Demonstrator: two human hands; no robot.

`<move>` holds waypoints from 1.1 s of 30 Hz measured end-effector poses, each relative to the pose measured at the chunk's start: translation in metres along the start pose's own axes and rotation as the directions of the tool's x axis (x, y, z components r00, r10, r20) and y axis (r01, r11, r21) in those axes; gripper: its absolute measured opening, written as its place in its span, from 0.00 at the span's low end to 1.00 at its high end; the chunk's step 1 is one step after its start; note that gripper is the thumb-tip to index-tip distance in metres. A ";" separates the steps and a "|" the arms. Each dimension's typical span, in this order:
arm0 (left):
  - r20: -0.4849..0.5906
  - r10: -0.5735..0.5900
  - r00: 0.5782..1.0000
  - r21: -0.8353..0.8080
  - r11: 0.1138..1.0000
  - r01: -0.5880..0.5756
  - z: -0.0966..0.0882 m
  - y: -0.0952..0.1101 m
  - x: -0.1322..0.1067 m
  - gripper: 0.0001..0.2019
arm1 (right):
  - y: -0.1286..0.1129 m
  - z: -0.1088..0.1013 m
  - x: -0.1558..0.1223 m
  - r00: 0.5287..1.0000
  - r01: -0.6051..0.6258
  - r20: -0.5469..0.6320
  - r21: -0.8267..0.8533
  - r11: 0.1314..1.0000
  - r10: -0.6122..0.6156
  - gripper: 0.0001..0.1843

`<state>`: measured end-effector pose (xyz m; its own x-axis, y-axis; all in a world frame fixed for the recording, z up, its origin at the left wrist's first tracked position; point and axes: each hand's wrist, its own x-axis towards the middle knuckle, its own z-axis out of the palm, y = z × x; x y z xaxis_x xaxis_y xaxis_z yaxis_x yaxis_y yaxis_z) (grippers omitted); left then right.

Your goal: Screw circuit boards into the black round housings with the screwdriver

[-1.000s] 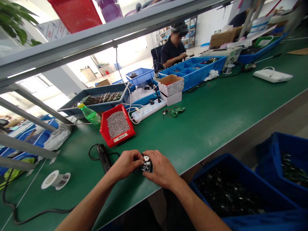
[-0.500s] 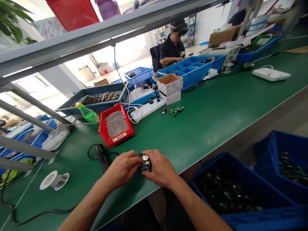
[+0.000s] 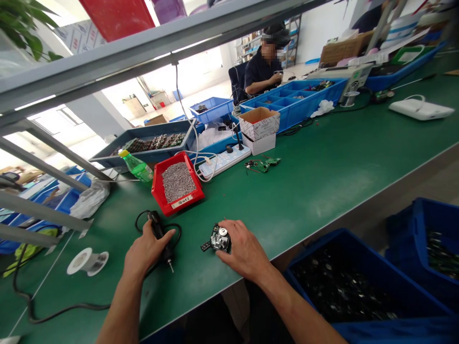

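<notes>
My left hand (image 3: pixel 145 248) is closed round the black body of an electric screwdriver (image 3: pixel 167 254), its thumb across the top. The tool lies along the green table with its metal bit toward the front edge. My right hand (image 3: pixel 245 249) grips the right side of a small black and silver mechanical assembly (image 3: pixel 220 238) with a round silver disc on it. A flat black piece with holes sticks out at its left. The palm side of my right hand is hidden.
A red bin (image 3: pixel 158 193) full of small metal screws stands behind the screwdriver. Behind are a green bottle (image 3: pixel 138 167), a power strip (image 3: pixel 227 161) and circuit boards (image 3: pixel 263 165). A solder spool (image 3: pixel 84 262) lies left. Blue crates (image 3: pixel 344 239) stand below the front edge; a co-worker (image 3: pixel 265 67) sits beyond.
My left hand has left the assembly and moved left onto the electric screwdriver. My right hand keeps its hold, and the assembly's black side piece now shows. The camera view has shifted slightly.
</notes>
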<state>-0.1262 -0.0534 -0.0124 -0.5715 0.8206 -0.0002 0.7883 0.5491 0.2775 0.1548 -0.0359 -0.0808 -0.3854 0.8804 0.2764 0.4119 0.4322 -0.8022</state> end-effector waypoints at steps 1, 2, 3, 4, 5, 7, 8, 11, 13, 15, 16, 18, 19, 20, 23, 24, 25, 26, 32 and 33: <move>-0.004 -0.011 1.000 -0.050 0.999 0.011 0.005 -0.004 0.001 0.37 | 0.000 0.000 0.000 1.000 0.001 -0.001 0.000 1.000 -0.001 0.31; -0.008 -0.030 1.000 -0.125 0.992 0.029 0.011 -0.007 0.001 0.36 | 0.001 0.001 0.000 1.000 0.000 -0.002 -0.001 1.000 0.000 0.30; 0.002 -0.056 0.998 -0.239 0.969 0.055 0.016 -0.009 0.001 0.35 | 0.001 0.001 0.000 1.000 -0.002 -0.004 -0.001 1.000 0.002 0.30; 0.025 -0.079 0.997 -0.386 0.919 0.083 0.020 -0.012 0.001 0.33 | 0.001 0.001 0.001 1.000 -0.005 -0.006 0.000 1.000 0.005 0.30; 0.058 -0.094 0.994 -0.546 0.831 0.110 0.022 -0.013 0.001 0.30 | 0.001 0.001 0.001 1.000 -0.005 -0.008 0.001 1.000 0.005 0.30; 0.109 -0.068 0.992 -0.804 0.581 0.129 0.023 -0.010 0.000 0.24 | 0.002 0.001 0.001 1.000 0.001 -0.014 0.001 1.000 -0.001 0.30; 0.102 -0.026 0.994 -0.888 0.448 0.103 0.021 -0.004 -0.002 0.21 | 0.002 0.001 0.001 1.000 0.005 -0.017 -0.001 1.000 -0.005 0.31; -0.089 0.119 0.989 -0.987 0.121 -0.103 0.008 0.027 -0.012 0.13 | 0.003 0.002 0.002 1.000 0.009 -0.028 -0.009 1.000 -0.009 0.31; -0.224 0.215 0.951 -0.973 0.009 -0.231 0.000 0.056 -0.019 0.10 | 0.004 0.003 0.002 1.000 0.006 -0.029 -0.008 1.000 -0.006 0.32; -0.319 0.327 0.890 -0.945 -0.043 -0.323 -0.004 0.084 -0.025 0.12 | 0.004 0.003 0.003 1.000 0.002 -0.025 0.000 1.000 -0.002 0.32; -0.353 0.379 0.856 -0.933 -0.070 -0.354 -0.004 0.096 -0.027 0.14 | 0.005 0.003 0.003 1.000 -0.001 -0.024 0.005 1.000 0.001 0.32; -0.398 0.471 0.787 -0.914 -0.135 -0.382 0.000 0.115 -0.031 0.14 | 0.005 0.002 0.004 1.000 -0.007 -0.020 0.019 1.000 0.007 0.32; -0.407 0.509 0.759 -0.911 -0.166 -0.378 0.003 0.120 -0.032 0.15 | 0.005 0.002 0.004 1.000 -0.010 -0.019 0.025 1.000 0.010 0.32; -0.405 0.540 0.738 -0.913 -0.191 -0.361 0.006 0.124 -0.034 0.16 | 0.005 0.002 0.004 1.000 -0.013 -0.017 0.030 0.999 0.014 0.32; -0.357 0.595 0.720 -0.934 -0.225 -0.278 0.014 0.127 -0.039 0.27 | 0.006 0.002 0.005 1.000 -0.020 -0.011 0.036 0.999 0.021 0.33; -0.341 0.596 0.727 -0.940 -0.225 -0.256 0.015 0.127 -0.041 0.29 | 0.006 0.002 0.005 1.000 -0.022 -0.012 0.039 0.999 0.023 0.32; -0.329 0.594 0.734 -0.944 -0.222 -0.244 0.016 0.126 -0.042 0.29 | 0.006 0.003 0.005 1.000 -0.023 -0.013 0.043 0.999 0.023 0.32; -0.321 0.588 0.742 -0.947 -0.216 -0.239 0.016 0.125 -0.043 0.29 | 0.006 0.003 0.005 1.000 -0.023 -0.013 0.048 0.999 0.023 0.32; -0.325 0.561 0.761 -0.945 -0.217 -0.243 0.019 0.125 -0.041 0.28 | 0.006 0.003 0.005 1.000 -0.007 -0.017 0.055 0.998 0.008 0.32; -0.331 0.561 0.759 -0.943 -0.225 -0.245 0.020 0.125 -0.041 0.28 | 0.006 0.003 0.005 1.000 -0.005 -0.018 0.053 0.999 0.006 0.33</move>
<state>0.0005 -0.0150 0.0034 -0.0664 0.8784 0.4733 -0.2519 -0.4738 0.8439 0.1527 -0.0295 -0.0853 -0.3683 0.8864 0.2806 0.3694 0.4164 -0.8308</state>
